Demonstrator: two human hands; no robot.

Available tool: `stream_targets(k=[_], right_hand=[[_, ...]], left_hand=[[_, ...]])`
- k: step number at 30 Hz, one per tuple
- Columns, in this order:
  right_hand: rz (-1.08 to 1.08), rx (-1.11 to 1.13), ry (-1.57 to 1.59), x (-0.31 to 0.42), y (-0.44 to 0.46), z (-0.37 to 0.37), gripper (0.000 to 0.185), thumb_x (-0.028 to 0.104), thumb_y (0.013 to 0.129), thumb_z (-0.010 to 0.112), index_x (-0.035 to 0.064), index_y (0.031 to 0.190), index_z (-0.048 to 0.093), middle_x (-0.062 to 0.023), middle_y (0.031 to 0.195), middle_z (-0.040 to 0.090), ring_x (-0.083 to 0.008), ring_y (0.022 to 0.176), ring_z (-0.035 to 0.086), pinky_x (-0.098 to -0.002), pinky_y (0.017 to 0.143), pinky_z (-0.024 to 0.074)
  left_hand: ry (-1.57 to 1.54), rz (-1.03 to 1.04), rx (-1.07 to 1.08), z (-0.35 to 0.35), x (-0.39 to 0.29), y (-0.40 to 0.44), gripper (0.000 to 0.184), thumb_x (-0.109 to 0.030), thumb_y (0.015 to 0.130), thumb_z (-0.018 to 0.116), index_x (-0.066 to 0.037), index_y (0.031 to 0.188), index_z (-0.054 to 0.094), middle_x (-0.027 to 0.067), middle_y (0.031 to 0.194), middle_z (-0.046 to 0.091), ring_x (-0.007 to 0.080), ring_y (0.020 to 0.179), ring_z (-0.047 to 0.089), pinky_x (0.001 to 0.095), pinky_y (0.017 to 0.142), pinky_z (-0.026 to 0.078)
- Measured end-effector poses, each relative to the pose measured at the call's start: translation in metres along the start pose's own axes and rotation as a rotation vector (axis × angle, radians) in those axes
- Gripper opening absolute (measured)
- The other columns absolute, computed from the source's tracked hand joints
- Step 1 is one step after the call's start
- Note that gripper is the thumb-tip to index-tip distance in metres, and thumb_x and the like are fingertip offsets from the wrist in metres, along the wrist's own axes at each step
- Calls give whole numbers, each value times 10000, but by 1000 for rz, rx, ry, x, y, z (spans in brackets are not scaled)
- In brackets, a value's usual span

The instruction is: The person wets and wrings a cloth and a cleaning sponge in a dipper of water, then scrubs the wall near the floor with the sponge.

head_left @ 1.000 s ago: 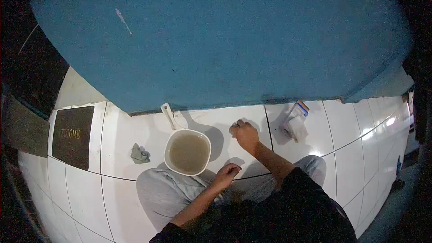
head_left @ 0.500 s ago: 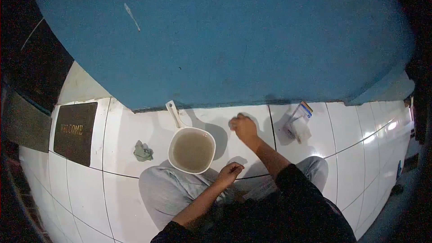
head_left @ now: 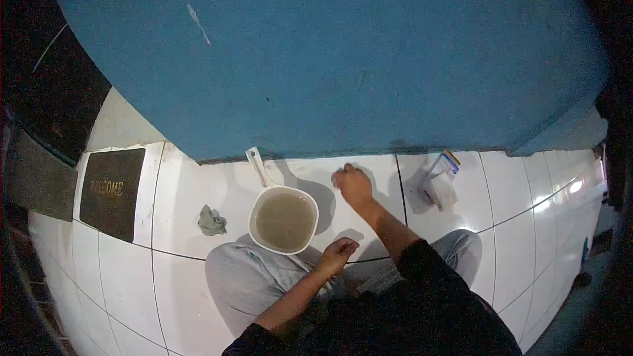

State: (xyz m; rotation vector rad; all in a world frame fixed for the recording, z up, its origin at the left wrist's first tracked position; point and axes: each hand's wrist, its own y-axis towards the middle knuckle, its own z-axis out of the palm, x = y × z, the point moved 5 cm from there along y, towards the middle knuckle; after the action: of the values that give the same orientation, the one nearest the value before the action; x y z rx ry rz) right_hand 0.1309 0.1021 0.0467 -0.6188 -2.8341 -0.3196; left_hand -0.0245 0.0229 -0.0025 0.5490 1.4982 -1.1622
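My right hand [head_left: 353, 183] is over the white tiles near the foot of the blue wall, its fingers curled together; anything within them is too small to make out. Closer to my lap, my left hand [head_left: 339, 253] hovers with closed fingers, and what they hold, if anything, is hidden. Left of both hands stands a white long-handled dipper [head_left: 254, 242], filled with cloudy greyish-brown liquid [head_left: 285, 220]. A crumpled grey-green cloth [head_left: 211, 221] lies on the floor to the left of the dipper.
The blue wall [head_left: 343, 59] rises in front. A clear plastic packet with a blue and orange label [head_left: 441, 183] lies to the right. At the left is a dark WELCOME mat [head_left: 111, 194]. My crossed legs [head_left: 247, 283] border the near side.
My right hand has shifted slightly left over the tiles. My left hand holds nearly the same pose. The whole view has moved a little.
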Motion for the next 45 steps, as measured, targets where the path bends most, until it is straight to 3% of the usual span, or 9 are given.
stream_targets(k=[5, 11, 21, 24, 27, 29, 35, 37, 45], right_hand=[[-116, -51, 108, 10, -28, -12, 87, 156, 639, 604, 147, 726, 608, -77, 740, 502, -273, 671, 551, -383, 576, 464], [23, -149, 45, -3, 39, 18, 62, 162, 642, 569, 145, 690, 605, -95, 762, 514, -275, 653, 555, -385, 563, 460], [-106, 28, 100, 13, -24, -6, 142, 217, 685, 582, 124, 792, 578, -75, 798, 505, -266, 729, 554, -364, 588, 490], [-53, 34, -21, 12, 14, 8, 128, 198, 678, 587, 112, 772, 572, -81, 799, 513, -263, 711, 559, -355, 585, 489], [111, 0, 234, 6, 38, 21, 86, 143, 662, 576, 158, 740, 609, -93, 815, 512, -282, 716, 556, -372, 598, 481], [25, -29, -154, 12, 32, 18, 83, 138, 664, 569, 159, 734, 606, -88, 804, 506, -286, 698, 552, -378, 589, 474], [-91, -5, 58, 11, -46, -11, 90, 155, 662, 579, 129, 748, 584, -81, 828, 519, -260, 718, 562, -362, 558, 495], [-70, 6, 21, 9, -34, -8, 85, 159, 660, 583, 132, 741, 581, -79, 836, 515, -259, 721, 560, -361, 560, 494], [68, -83, -82, -10, 29, 14, 65, 163, 637, 583, 117, 681, 577, -75, 815, 545, -255, 681, 571, -351, 513, 486]], left_hand=[[67, 28, 17, 4, -8, -3, 238, -261, 851, 478, -58, 925, 578, 16, 810, 552, 106, 709, 485, 252, 662, 404], [71, -20, 18, 1, -1, -1, 228, -247, 847, 484, -55, 920, 582, 13, 814, 555, 104, 706, 484, 247, 665, 401], [53, 62, 9, 4, -9, -1, 195, -216, 843, 494, -46, 907, 563, 5, 719, 518, 87, 640, 454, 242, 594, 387], [-1, 30, 16, 6, -10, -5, 181, -205, 848, 489, -50, 910, 560, -5, 681, 504, 84, 615, 444, 234, 575, 382], [-42, 23, 3, 2, -8, -4, 175, -200, 852, 486, -51, 910, 558, -13, 671, 497, 80, 602, 438, 224, 550, 377], [-49, -10, 8, 1, 0, -5, 176, -199, 853, 485, -49, 909, 557, -13, 681, 498, 79, 602, 438, 220, 539, 375], [-1, -104, 29, 3, -13, -8, 250, -277, 854, 473, -62, 922, 582, 16, 772, 542, 97, 655, 465, 235, 611, 401], [60, 49, 6, 5, -13, -7, 253, -273, 855, 470, -57, 929, 579, 23, 790, 549, 104, 662, 471, 241, 624, 404], [-15, 33, 0, 1, -3, -3, 195, -217, 842, 503, -41, 904, 560, 17, 724, 513, 89, 644, 446, 230, 583, 377]])
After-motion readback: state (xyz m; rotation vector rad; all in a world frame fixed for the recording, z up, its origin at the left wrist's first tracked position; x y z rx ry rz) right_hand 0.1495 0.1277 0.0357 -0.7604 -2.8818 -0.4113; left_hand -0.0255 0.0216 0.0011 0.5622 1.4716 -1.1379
